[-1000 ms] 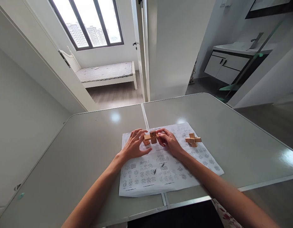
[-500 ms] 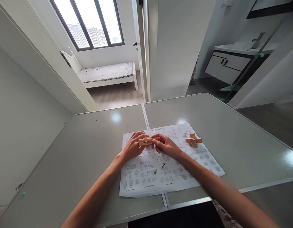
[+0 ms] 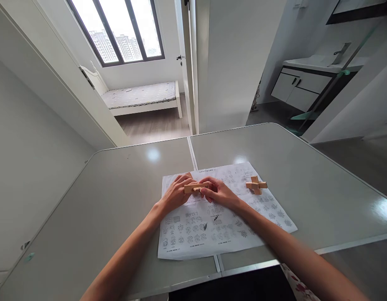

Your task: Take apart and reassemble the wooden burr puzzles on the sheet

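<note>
Between my two hands, low over the printed sheet (image 3: 193,234), is a notched wooden puzzle piece (image 3: 189,189). My left hand (image 3: 177,190) is closed on its left end, fingers curled over the far side. At its right end my right hand (image 3: 219,192) pinches with thumb and fingers. A small slim bit of wood shows at the notch by my right thumb; whether it is a separate piece I cannot tell. Behind my left fingers another wooden piece (image 3: 189,174) pokes out. On the sheet's right side sits a cross-shaped assembly of wooden pieces (image 3: 256,185).
The sheet, covered in small diagrams, lies across the seam of a grey table (image 3: 133,184) with a metal edge. Past the table are an open door (image 3: 184,67), a bed (image 3: 143,96) under a window, and a washbasin cabinet (image 3: 300,85) at the right.
The wooden piece in my hands has shifted and turned slightly, so its notch and the slim bit look different. My hands stay nearly in place; the cross-shaped assembly has not moved.
</note>
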`<state>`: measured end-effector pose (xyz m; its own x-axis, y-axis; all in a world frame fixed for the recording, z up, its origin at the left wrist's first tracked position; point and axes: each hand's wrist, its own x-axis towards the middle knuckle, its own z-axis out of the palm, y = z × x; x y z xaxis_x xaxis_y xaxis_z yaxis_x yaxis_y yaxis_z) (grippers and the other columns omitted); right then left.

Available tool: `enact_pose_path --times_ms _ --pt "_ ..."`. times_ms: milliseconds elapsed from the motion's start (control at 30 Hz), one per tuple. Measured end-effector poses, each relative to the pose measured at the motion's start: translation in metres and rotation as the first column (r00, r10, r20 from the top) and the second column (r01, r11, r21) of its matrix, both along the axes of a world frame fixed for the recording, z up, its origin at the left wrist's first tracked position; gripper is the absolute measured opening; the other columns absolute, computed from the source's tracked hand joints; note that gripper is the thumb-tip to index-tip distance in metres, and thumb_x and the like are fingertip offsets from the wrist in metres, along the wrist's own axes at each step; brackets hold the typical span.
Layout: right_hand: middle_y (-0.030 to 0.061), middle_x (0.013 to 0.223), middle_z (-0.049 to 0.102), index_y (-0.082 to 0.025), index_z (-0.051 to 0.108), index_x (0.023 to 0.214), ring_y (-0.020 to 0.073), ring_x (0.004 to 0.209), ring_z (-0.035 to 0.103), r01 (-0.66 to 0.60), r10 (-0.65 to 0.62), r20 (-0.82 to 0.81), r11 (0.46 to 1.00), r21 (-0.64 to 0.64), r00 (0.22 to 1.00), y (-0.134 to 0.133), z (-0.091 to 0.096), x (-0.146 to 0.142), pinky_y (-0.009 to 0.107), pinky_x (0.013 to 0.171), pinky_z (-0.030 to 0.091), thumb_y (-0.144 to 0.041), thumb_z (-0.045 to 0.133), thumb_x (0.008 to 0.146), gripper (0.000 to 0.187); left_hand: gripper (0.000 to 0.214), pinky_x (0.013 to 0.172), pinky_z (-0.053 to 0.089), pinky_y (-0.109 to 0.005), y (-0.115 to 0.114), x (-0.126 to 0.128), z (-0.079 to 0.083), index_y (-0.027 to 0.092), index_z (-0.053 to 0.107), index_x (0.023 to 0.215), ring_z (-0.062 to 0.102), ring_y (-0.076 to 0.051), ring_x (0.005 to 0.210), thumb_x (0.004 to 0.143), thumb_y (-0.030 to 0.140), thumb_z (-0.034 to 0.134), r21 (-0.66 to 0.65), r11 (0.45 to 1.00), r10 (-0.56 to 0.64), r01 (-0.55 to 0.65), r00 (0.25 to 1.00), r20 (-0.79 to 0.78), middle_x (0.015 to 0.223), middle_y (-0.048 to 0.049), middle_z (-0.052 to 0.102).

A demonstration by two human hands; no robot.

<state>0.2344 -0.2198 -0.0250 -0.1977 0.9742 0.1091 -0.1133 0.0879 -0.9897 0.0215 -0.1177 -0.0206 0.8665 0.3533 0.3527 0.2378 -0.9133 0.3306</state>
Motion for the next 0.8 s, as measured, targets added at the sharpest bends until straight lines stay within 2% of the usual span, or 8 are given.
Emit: enact_pose_path --times_ms 367,567,800 --pt "-0.0036 0.072 0.063 -0.021 0.066 0.113 0.0098 0.054 0.049 0.007 -0.007 0.003 0.999 0.031 1.000 0.0002 0.0021 0.0012 0.024 0.052 0.041 -0.052 0.071 0.094 0.037 0.034 0.104 0.048 -0.042 0.0009 -0.0001 -0.0023 0.031 0.066 0.132 0.066 -0.021 0.109 0.109 0.024 0.043 0.055 0.998 -0.017 0.015 0.999 0.039 0.113 -0.0027 0.077" --pt "-0.0039 0.074 0.064 -0.021 0.064 0.111 0.0089 0.052 0.049 -0.017 0.017 -0.009 0.999 0.035 1.000 -0.0003 0.0020 0.0019 0.023 0.052 0.041 -0.050 0.071 0.095 0.034 0.032 0.105 0.047 -0.042 -0.0006 0.0004 0.0009 0.031 0.067 0.130 0.066 -0.021 0.109 0.109 0.025 0.043 0.042 0.999 -0.019 0.018 1.000 0.025 0.116 -0.0027 0.077" --pt "-0.0027 0.078 0.065 -0.021 0.065 0.118 0.0087 0.055 0.051 -0.051 0.051 0.007 0.999 0.010 0.999 -0.0008 0.0010 0.0013 0.023 0.053 0.040 -0.048 0.070 0.095 0.036 0.029 0.101 0.048 -0.042 -0.0012 0.0004 0.0017 0.027 0.070 0.119 0.065 -0.021 0.103 0.108 0.024 0.044 0.060 0.998 -0.007 0.007 1.000 -0.007 0.111 -0.0037 0.077"
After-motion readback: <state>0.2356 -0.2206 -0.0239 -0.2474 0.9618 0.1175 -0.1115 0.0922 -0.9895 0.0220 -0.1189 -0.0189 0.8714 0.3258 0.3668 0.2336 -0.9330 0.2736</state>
